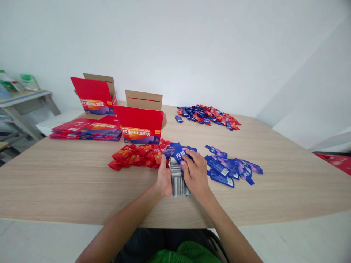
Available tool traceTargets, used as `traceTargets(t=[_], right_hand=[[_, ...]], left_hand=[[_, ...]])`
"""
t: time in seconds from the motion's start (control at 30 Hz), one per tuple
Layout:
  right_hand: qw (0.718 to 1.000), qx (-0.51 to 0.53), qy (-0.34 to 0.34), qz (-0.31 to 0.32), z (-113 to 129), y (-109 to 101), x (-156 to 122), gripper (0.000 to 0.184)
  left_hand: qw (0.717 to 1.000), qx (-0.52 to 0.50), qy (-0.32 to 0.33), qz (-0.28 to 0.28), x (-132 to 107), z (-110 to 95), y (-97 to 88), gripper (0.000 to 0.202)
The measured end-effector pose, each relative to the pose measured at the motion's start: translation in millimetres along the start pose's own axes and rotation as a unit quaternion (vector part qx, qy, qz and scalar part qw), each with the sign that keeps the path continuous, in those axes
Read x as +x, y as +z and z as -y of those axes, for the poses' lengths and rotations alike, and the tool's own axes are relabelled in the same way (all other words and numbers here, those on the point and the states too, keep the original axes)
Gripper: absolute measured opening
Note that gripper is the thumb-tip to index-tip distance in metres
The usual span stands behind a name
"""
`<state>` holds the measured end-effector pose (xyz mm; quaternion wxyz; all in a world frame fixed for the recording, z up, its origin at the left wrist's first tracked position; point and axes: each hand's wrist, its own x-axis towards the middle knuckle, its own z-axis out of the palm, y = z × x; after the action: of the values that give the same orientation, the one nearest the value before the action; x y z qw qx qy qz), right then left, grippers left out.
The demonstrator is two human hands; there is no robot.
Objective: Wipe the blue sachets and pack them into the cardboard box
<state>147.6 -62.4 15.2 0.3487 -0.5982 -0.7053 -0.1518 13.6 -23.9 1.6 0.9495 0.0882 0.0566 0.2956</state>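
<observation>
Held blue sachets (179,152), risk: they could slide apart or drop onto the table (82,193) — the packs look smooth and overlap loosely, so a slack right hand (196,177) would be the likely cause.
Red sachets (137,156), risk: a nudge could mingle blue with red, since the two colours meet just beyond the hands.
Striped cloth (179,184), risk: lying under the packs, it could be dragged along if they shift.
Left hand (164,180): half open, thumb upright at the cloth's left side; the other fingers are hidden, so its grip cannot be told.
Right hand: curled, fingers and thumb closed on the sachets.
Sachets' look: flat and deep blue, with purple patterning and white lettering.
Sachets' place: between the hands, in from the middle of the table's near edge.
Loose blue sachets (223,171): overlapping in a spread, off toward the right edge.
Red box (139,124): flaps raised, behind the red sachets — toward the far left corner.
</observation>
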Motion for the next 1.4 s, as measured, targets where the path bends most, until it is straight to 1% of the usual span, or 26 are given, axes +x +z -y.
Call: traceTargets(t=[0.1, 0.17, 0.2, 0.27, 0.37, 0.43, 0.5, 0.6, 0.73, 0.83, 0.93, 1.07, 1.13, 1.2, 1.27, 1.33, 1.4], right_hand=[[0.995, -0.011, -0.064, 0.069, -0.9, -1.7, -4.4, 0.047], [0.989, -0.027, -0.092, 0.109, 0.4, -0.4, -9.0, 0.053], [0.987, -0.036, -0.099, 0.118, 1.9, 0.9, -12.0, 0.057], [0.987, -0.054, -0.103, 0.113, 6.2, 4.6, -19.2, 0.070], [0.988, -0.075, -0.105, 0.086, 14.8, 11.1, -31.0, 0.103], [0.988, -0.083, -0.104, 0.077, 20.4, 14.0, -37.4, 0.114], [0.989, -0.090, -0.096, 0.074, 24.8, 14.9, -41.6, 0.115], [0.989, -0.102, -0.076, 0.072, 29.1, 13.2, -43.7, 0.110], [0.988, -0.110, -0.080, 0.068, 31.7, 9.8, -43.2, 0.109], [0.988, -0.102, -0.092, 0.073, 32.5, 8.3, -44.9, 0.114], [0.987, -0.096, -0.098, 0.082, 34.9, 6.6, -50.3, 0.122], [0.987, -0.078, -0.098, 0.097, 42.5, 2.9, -63.0, 0.132], [0.986, -0.072, -0.105, 0.108, 46.6, 2.1, -70.8, 0.125], [0.984, -0.076, -0.113, 0.117, 49.6, 2.7, -78.0, 0.111], [0.983, -0.079, -0.118, 0.120, 50.7, 3.8, -82.5, 0.100], [0.983, -0.067, -0.122, 0.124, 50.0, 3.5, -82.7, 0.099], [0.983, -0.042, -0.115, 0.135, 48.2, 1.0, -78.2, 0.103]], left_hand=[[1.000, -0.004, 0.010, 0.022, 0.6, -3.5, 0.4, 0.100], [0.999, -0.002, 0.021, 0.027, 1.0, -5.2, -0.4, 0.103], [0.999, 0.002, 0.024, 0.027, 1.1, -5.6, -0.8, 0.104], [0.999, 0.008, 0.029, 0.032, 0.9, -5.7, -1.3, 0.104], [0.998, 0.007, 0.024, 0.053, -0.2, -4.7, 0.1, 0.107], [0.998, 0.001, 0.013, 0.064, -0.9, -3.8, 2.4, 0.110], [0.997, -0.003, 0.002, 0.071, -1.4, -3.0, 5.1, 0.112], [0.997, -0.004, -0.013, 0.074, -1.8, -1.9, 7.6, 0.114], [0.997, -0.002, -0.026, 0.075, -2.0, -0.8, 4.9, 0.114], [0.997, -0.004, -0.013, 0.080, -1.6, -1.3, -1.1, 0.113], [0.997, -0.002, 0.004, 0.079, -0.9, -4.5, -6.2, 0.117], [0.999, 0.007, 0.024, 0.045, -1.1, -11.3, -3.5, 0.122], [0.999, 0.008, 0.044, 0.026, -1.7, -13.8, 0.8, 0.119], [0.998, 0.003, 0.057, 0.018, -2.2, -15.0, 4.5, 0.116], [0.999, -0.005, 0.049, 0.020, -2.2, -15.3, 6.4, 0.115], [0.999, -0.010, 0.037, 0.029, -1.9, -15.2, 6.3, 0.115], [0.999, -0.007, 0.035, 0.041, -1.3, -15.1, 4.8, 0.112]])
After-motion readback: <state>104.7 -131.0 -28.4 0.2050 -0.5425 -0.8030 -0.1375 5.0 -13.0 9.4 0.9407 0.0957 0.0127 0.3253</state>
